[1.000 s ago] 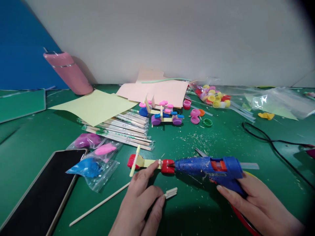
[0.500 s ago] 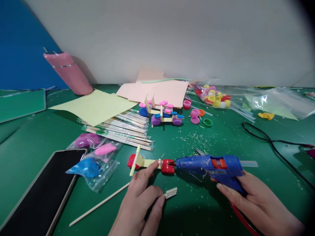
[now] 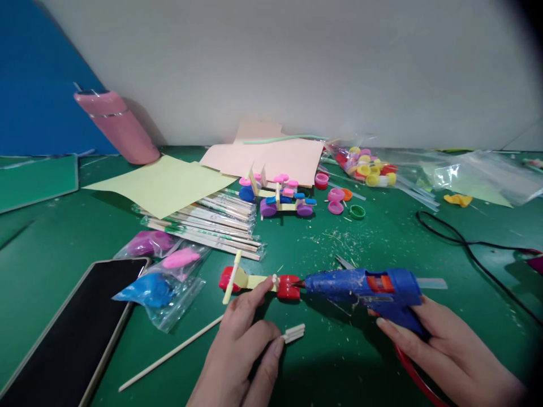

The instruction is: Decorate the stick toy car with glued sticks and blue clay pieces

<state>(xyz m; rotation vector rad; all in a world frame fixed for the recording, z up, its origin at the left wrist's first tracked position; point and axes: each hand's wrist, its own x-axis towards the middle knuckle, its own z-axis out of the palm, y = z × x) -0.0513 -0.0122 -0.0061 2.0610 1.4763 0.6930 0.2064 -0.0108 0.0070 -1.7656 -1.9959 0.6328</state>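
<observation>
My right hand is wrapped round the handle of a blue glue gun, a clear glue stick poking from its back end. The gun's nozzle touches or nearly touches the red end of a small craft vehicle, made of a pale yellow strip with red caps at both ends. A yellow crossbar stands at its left. My left hand pinches several short white sticks between thumb and fingers. Its index fingertip presses on the strip beside a small white piece.
Finished-looking small vehicles stand behind, near loose bottle caps and a bag of caps. At left lie a phone, bagged clay, wrapped sticks and a long stick. A black cable runs along the right.
The glue gun has shifted very slightly to the right, its nozzle still at the red end. My left hand keeps its place on the vehicle.
</observation>
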